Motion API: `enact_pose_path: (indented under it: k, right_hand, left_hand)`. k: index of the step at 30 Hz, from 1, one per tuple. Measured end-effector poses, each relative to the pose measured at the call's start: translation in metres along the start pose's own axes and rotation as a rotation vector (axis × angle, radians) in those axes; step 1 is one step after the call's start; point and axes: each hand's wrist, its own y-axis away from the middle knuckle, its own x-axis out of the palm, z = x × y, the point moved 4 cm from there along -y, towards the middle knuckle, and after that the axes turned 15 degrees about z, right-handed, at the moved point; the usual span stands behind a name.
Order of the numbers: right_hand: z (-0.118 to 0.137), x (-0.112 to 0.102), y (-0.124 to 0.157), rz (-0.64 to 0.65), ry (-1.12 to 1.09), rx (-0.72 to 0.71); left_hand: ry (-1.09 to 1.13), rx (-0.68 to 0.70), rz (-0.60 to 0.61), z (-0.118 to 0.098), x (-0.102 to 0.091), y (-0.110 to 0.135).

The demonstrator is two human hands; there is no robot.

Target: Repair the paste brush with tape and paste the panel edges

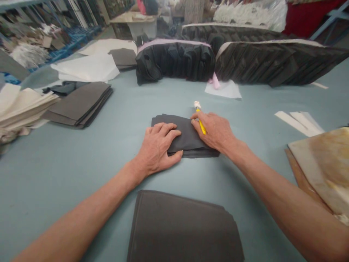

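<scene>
In the middle of the table lies a small stack of dark grey fabric pieces (188, 136). My left hand (159, 147) rests on its left side, fingers spread and thumb at the near edge. My right hand (215, 129) is closed on a yellow pen-like tool (201, 122) with a lumpy white end pointing away from me. That hand lies over the stack's right side; what the tool's lower end touches I cannot tell. Nearer to me sits a larger dark grey stack of cut pieces (185, 229), untouched by either hand.
At the left are another dark stack (79, 103) and cream cloth pieces (24, 105). Bundles of dark pieces (177, 60) line the back, with a white scrap (223, 90) in front. White strips (298, 122) and a stained cloth-covered board (321, 167) lie at right.
</scene>
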Motion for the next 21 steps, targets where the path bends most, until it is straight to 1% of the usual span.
enact_pose_path:
  k: [4, 10, 13, 15, 17, 18, 19, 20, 21]
  right_hand:
    - [0.003, -0.002, 0.001, -0.015, -0.028, 0.023]
    - [0.001, -0.004, 0.002, -0.028, -0.054, -0.01]
    - [0.001, -0.006, 0.002, -0.065, -0.07, -0.038]
    - [0.002, -0.01, 0.003, -0.087, -0.074, -0.046]
    - [0.004, -0.014, 0.004, -0.102, -0.069, -0.053]
    - [0.006, -0.017, 0.005, -0.109, -0.066, -0.06]
    - [0.007, -0.019, 0.007, -0.118, -0.063, -0.07]
    - [0.009, -0.022, 0.008, -0.127, -0.061, -0.083]
    - [0.01, -0.023, 0.01, -0.138, -0.061, -0.097]
  left_hand:
    - [0.0, 0.013, -0.014, 0.001, -0.001, 0.0]
    - [0.01, 0.016, -0.008, 0.0, -0.001, 0.002]
    - [0.091, 0.024, -0.012, 0.001, -0.002, 0.004]
    - [0.204, 0.007, -0.087, 0.008, -0.007, 0.006]
    - [0.317, -0.042, -0.183, 0.022, -0.015, 0.006]
    - [0.357, -0.067, -0.199, 0.031, -0.019, 0.004]
    - [0.384, -0.083, -0.18, 0.04, -0.024, 0.0]
    - [0.402, -0.084, -0.122, 0.048, -0.028, -0.006]
    - [0.412, -0.062, -0.031, 0.054, -0.032, -0.013]
